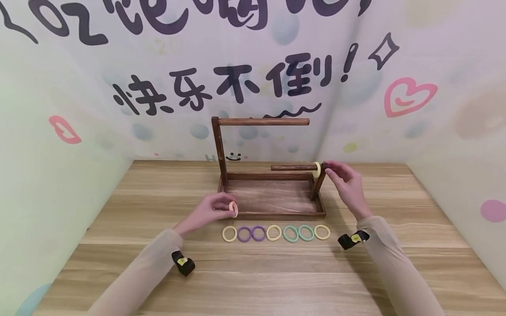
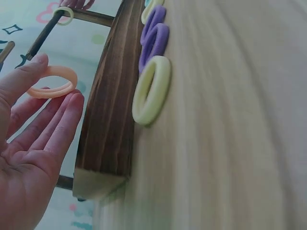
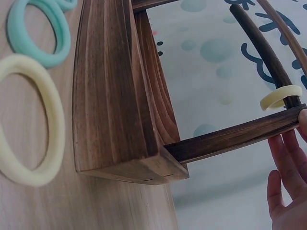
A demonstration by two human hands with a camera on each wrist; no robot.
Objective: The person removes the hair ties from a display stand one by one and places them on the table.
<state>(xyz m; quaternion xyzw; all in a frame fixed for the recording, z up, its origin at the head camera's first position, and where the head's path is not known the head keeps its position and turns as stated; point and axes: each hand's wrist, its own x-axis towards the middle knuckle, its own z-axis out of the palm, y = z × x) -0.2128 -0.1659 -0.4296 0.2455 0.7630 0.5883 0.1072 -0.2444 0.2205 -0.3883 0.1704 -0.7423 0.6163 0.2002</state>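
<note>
My left hand (image 1: 211,207) pinches a peach-orange ring (image 2: 67,74) between thumb and fingers, near the front left corner of a dark wooden rack (image 1: 272,216). At the rack's right side, my right hand (image 1: 348,182) grips the top of the short post (image 3: 230,134) by its end. A pale yellow ring (image 1: 317,170) hangs on the lower rod (image 1: 292,167), right beside that post. The upper rod (image 1: 265,122) carries no ring. On the table before the rack lies a row of rings: yellow (image 1: 229,234), purple (image 1: 244,234) and mint green (image 1: 290,234).
The wooden table (image 1: 253,281) runs back to a printed cloth wall (image 1: 174,140) with dark lettering. The rack's taller post (image 1: 219,151) rises at its left. Black wrist cameras (image 1: 183,263) sit on both sleeves.
</note>
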